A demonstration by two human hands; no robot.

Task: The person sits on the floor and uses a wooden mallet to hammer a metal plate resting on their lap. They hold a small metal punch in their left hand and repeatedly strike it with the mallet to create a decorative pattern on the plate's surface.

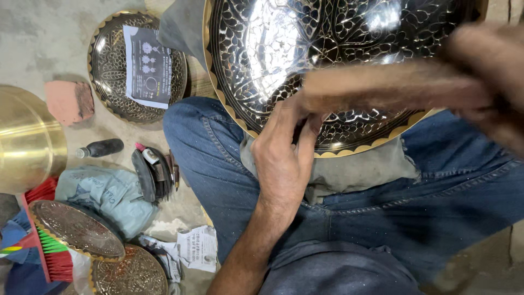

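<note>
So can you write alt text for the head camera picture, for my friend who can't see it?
A person sitting on the floor rests a large engraved metal plate on their lap over a grey cloth, the left hand on its lower rim and the blurred right hand across it. Smaller engraved plates, a dark bottle and a red brush lie nearby.

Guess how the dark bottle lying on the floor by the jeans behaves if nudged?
The dark bottle lies on its side on the concrete floor, so it would likely roll. It looks small, probably light. Its smooth, slightly glossy wall may be slippery. The pouch beside it might stop a roll that way.
</note>
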